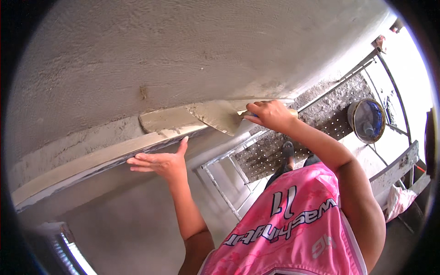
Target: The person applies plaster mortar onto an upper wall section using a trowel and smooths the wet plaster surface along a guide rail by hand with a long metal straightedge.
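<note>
A trowel point(223, 118) is gripped by the right hand point(273, 114) over the edge of a ledge point(91, 166); the left hand point(166, 163) is held spread near that edge. A bucket point(353, 114) is seen by the scaffold platform point(268, 158).

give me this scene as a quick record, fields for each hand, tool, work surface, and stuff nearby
left hand: open, fingers spread, beside the pale ledge; contact unclear
right hand: closed around the handle of a trowel
tool position: blade over the ledge, pointing toward the left
work surface: rough grey wall above the ledge
footing: perforated platform, dirty with grey residue
nearby: round bucket, blue inside, to the right
clothing: pink sleeveless jersey
</note>
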The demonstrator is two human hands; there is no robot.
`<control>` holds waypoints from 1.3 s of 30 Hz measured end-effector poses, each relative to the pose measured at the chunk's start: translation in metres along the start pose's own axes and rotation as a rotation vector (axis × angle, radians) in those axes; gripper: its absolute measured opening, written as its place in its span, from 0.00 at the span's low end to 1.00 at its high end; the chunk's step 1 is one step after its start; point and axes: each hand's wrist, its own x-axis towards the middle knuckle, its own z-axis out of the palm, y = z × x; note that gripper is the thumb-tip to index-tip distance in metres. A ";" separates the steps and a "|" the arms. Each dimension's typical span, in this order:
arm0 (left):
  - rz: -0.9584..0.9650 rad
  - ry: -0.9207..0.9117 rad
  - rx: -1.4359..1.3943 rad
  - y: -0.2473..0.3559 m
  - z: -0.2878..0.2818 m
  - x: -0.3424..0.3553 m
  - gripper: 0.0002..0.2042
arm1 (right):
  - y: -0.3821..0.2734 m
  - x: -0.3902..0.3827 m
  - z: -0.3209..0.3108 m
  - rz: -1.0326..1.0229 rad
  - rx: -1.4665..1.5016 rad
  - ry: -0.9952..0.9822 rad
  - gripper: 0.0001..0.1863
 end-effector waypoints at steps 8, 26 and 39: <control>-0.001 -0.009 0.011 0.005 -0.005 0.002 0.78 | 0.025 -0.069 0.041 0.220 -0.038 -0.098 0.19; 0.129 0.247 -0.008 0.025 -0.008 0.015 0.74 | -0.072 -0.387 0.024 1.145 1.628 0.994 0.25; 0.129 0.218 -0.088 0.026 -0.003 -0.007 0.76 | -0.175 -0.550 0.263 1.216 0.891 2.801 0.29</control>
